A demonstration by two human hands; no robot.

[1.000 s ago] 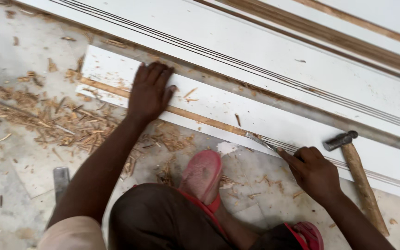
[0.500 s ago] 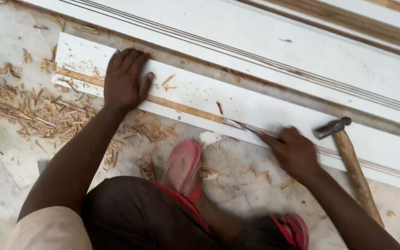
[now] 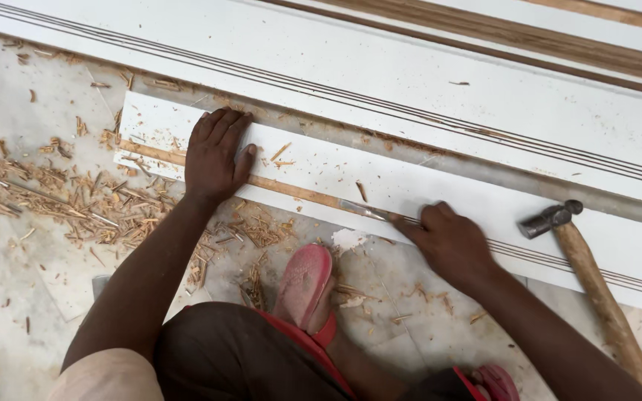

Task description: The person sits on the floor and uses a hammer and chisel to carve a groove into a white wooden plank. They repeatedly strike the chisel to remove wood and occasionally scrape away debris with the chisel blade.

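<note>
A long white moulded board [image 3: 380,182] lies on the floor with a bare brown wood strip [image 3: 291,191] exposed along it. My left hand [image 3: 213,156] presses flat on the board near its left end, fingers together. My right hand [image 3: 451,241] grips a metal chisel [image 3: 369,212], whose blade lies along the groove and points left toward the brown strip. A hammer [image 3: 588,275] with a wooden handle rests on the board to the right of my right hand, untouched.
Wood shavings [image 3: 76,197] are scattered on the stone floor at the left and in front of the board. Wider white boards [image 3: 425,82] lie beyond. My pink sandal [image 3: 305,286] sits just below the board.
The view has shifted, so the board and hands sit lower and further right than half a second ago. My hands keep their places on the board and chisel.
</note>
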